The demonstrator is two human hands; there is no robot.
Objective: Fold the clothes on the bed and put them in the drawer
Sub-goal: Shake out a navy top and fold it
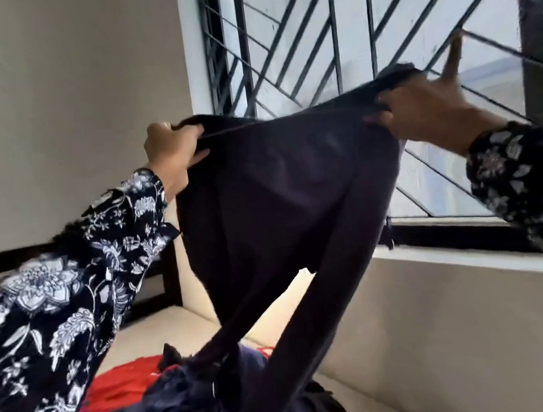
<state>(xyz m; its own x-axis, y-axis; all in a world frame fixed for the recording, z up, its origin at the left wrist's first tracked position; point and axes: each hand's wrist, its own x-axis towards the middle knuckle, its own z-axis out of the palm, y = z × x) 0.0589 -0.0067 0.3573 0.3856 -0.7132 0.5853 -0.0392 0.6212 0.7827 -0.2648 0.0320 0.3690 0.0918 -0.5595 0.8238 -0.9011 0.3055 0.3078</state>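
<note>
**Ana:** Floral sleeves (51, 304) sit closest to the lens, and just beyond the left one lies the heap of clothes (192, 399) on the bed (402, 344). Does any of it look folded?

**Ben:** None that I can see. Red fabric (121, 384) and dark pieces are still in a crumpled pile, low on the mattress below the window (362, 38).

**Ana:** And the piece in hand?

**Ben:** A dark pair of leggings (280, 204), held up in the air between the pile and the window. The left hand (171, 153) has its fingers curled round one end of the waistband; the right hand (430, 109) pinches the other end, with one finger sticking straight out toward the window grille. The legs hang down, and their ends reach the pile.

**Ana:** So how far along?

**Ben:** Early, I'd judge. This garment is only being spread out, no fold made in it yet, and the rest of the pile waits. No drawer shows anywhere, so I can't say whether anything has gone in.

**Ana:** Any labels or writing?

**Ben:** Nothing readable. No tag or logo shows on the leggings, and the frame is somewhat blurred.
</note>
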